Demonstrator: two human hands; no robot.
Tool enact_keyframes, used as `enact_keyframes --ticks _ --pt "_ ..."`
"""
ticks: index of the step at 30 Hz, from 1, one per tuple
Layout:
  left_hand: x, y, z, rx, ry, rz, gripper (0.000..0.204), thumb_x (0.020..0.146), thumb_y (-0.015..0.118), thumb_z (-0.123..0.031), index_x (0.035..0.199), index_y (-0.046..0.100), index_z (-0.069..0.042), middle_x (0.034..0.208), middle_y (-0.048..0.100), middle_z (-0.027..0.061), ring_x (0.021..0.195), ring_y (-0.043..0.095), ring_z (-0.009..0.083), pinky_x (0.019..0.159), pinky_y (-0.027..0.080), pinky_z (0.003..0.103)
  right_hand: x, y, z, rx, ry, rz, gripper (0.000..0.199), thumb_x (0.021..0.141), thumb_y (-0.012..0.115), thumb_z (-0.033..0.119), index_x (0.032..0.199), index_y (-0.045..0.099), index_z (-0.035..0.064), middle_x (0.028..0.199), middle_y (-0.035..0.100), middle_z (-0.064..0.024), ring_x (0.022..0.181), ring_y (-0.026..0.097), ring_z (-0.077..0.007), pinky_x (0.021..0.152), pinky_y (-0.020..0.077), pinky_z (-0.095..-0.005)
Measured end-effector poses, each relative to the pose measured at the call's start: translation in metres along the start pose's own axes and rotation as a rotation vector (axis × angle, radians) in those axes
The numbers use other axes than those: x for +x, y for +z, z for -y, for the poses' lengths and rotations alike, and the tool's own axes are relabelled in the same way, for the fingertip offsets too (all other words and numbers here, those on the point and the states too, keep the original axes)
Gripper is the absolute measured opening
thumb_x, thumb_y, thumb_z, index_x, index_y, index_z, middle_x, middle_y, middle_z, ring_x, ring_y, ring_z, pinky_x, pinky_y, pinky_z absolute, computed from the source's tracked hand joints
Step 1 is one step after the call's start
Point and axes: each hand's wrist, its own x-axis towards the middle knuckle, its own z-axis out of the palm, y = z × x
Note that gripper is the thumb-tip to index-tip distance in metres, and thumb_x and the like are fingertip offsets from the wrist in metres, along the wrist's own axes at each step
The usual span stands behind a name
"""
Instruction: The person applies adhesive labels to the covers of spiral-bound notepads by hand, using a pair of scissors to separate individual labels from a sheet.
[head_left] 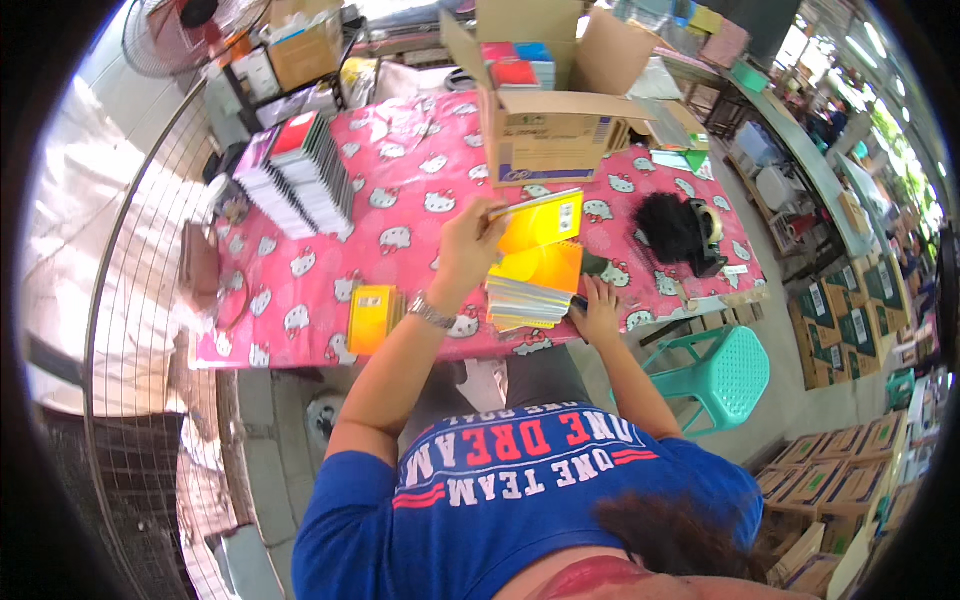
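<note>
My left hand (472,242), with a metal-band watch on its wrist, pinches the edge of a yellow notebook (560,215). That notebook is lifted and tilted over a stack of yellow notebooks (525,302) at the table's near edge. Closed beside the right side of the stack is my right hand (597,314). A small dark object (577,304) shows at its fingers, too little of it visible to name. Left of my left forearm, a smaller pile of yellow notebooks (372,318) lies on the pink patterned tablecloth (400,270).
Tall stacks of notebooks (312,180) stand at the far left. An open cardboard box (550,145) with red and blue notebooks sits at the back. A tape dispenser (708,238) beside a black fluffy thing (662,228) is at the right. A green stool (725,375) stands below the table.
</note>
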Motion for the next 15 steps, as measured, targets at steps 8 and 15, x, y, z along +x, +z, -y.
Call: enact_keyframes --ticks 8,15 --pt "0.002 0.013 0.013 0.089 0.201 -0.021 0.016 0.09 0.065 -0.01 0.102 0.062 0.001 0.069 0.06 0.0016 0.059 0.056 0.005 0.051 0.051 0.023 0.045 -0.109 0.047 0.668 0.166 -0.331 0.05 0.079 0.075 0.018 0.124 0.058 0.0042 0.115 0.062 -0.0149 0.105 0.06 -0.0298 0.091 0.0466 -0.0377" --pt "-0.001 0.014 0.015 0.11 0.182 0.003 0.006 0.089 0.063 -0.004 0.093 0.064 0.0 0.067 0.059 0.0023 0.06 0.061 0.0056 0.052 0.051 0.022 0.083 -0.167 0.155 0.452 -0.324 -0.151 0.05 0.076 0.075 0.023 0.121 0.06 0.005 0.113 0.061 -0.0143 0.108 0.054 -0.031 0.095 0.043 -0.0437"
